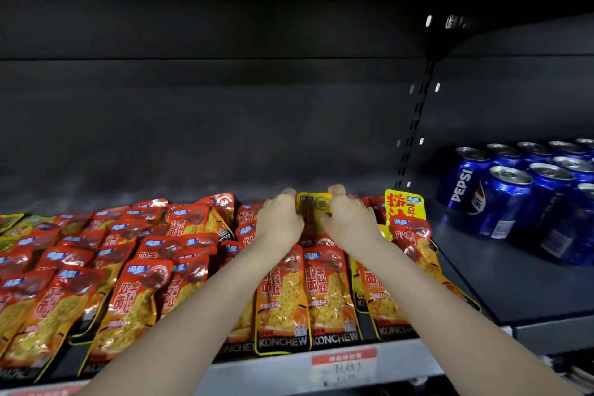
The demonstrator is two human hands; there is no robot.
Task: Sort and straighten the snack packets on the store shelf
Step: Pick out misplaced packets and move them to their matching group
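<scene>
Red and orange snack packets [332,293] lie in overlapping rows across the dark shelf [488,286]. At the back of the middle row, a yellow-topped packet [314,203] stands between my two hands. My left hand [280,219] grips its left edge and my right hand [348,219] grips its right edge, fingers curled over the top. Another yellow packet [403,204] stands upright further right. On the left the red packets [135,293] lie crooked and piled on one another.
Several blue Pepsi cans [501,199] stand at the right on the same shelf level. A slotted upright [414,119] divides the dark back wall. A red and white price label [344,363] sits on the shelf's front rail. Yellow-green packets [9,222] show at far left.
</scene>
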